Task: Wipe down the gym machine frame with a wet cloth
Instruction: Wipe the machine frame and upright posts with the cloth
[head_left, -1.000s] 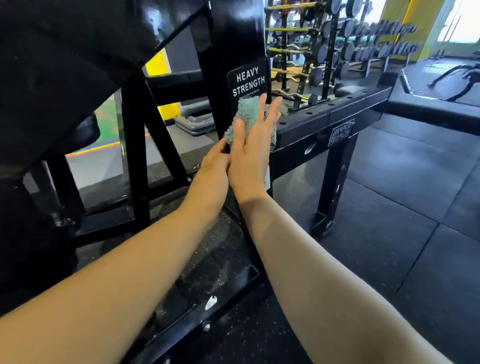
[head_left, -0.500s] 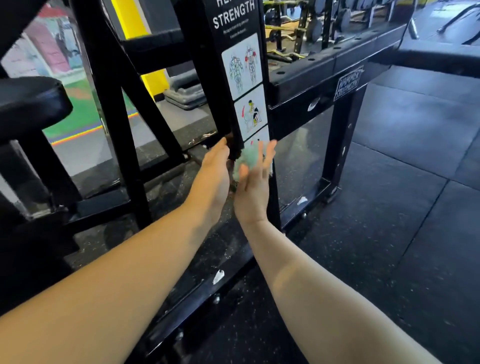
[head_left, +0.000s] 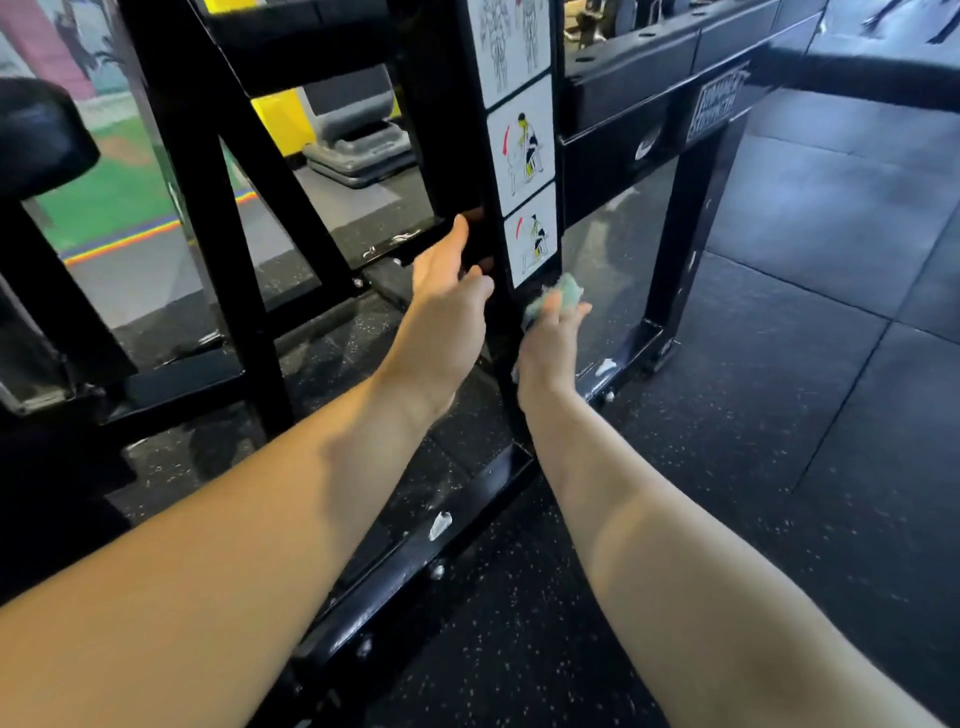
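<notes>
Cloth (head_left: 558, 299), teal and bunched, sits against the front right edge of the black upright post (head_left: 511, 421) of the gym machine frame, just below the lowest panel of the instruction sticker (head_left: 522, 150); the post's long axis runs up and down, from the base rail (head_left: 415, 561) on the floor to past the top of the view. The right hand (head_left: 548, 348) lies over the cloth with its fingers stretched out, pointing up the post; its grip is released rather than clenched, pressing the cloth to the metal, with tufts showing past the fingertips and below the palm. The left hand (head_left: 447, 306) reaches along the post's left side, fingers straight and relaxed, grasping nothing; whether it touches the post I cannot tell. The sticker carries white panels with drawn exercise figures and red arrows, and no words can be read on it; a plate (head_left: 719, 106) on the crossbeam (head_left: 623, 78) to the right bears white lettering too blurred to read. A black pad (head_left: 36, 135) shows at the left edge; grey step platforms (head_left: 358, 150) are stacked behind the frame.
</notes>
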